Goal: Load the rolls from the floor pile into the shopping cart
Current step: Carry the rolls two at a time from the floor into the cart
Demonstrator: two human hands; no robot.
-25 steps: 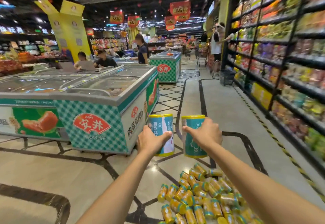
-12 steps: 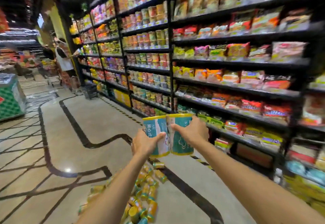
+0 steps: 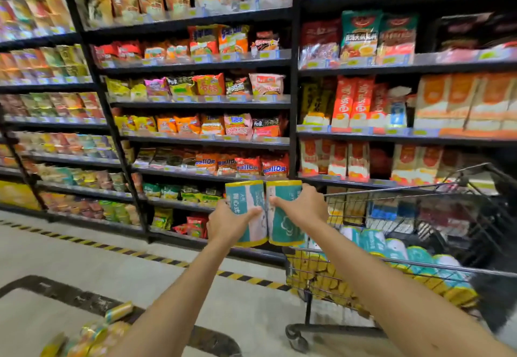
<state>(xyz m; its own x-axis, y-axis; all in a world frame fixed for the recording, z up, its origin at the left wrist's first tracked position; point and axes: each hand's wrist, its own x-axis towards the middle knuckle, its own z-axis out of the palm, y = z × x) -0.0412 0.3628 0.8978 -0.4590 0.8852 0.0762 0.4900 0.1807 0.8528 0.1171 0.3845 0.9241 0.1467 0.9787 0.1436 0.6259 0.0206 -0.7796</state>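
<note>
Gripping the left roll (image 3: 244, 195), the left hand (image 3: 226, 223) curls round it; the right hand (image 3: 303, 207) grips the right roll (image 3: 283, 228), both upright and touching, by the left end of the shopping cart (image 3: 419, 263). Loaded rolls (image 3: 391, 247) lie inside it; the floor pile (image 3: 92, 334) sits near left.

Rolls (image 3: 243, 194): wrapped in glossy printed plastic film.
Shopping cart (image 3: 391, 261): made of bare metal wire.
Floor (image 3: 84, 258): laid in smooth, polished tile.
Shelving (image 3: 201, 67): painted matt black.
</note>
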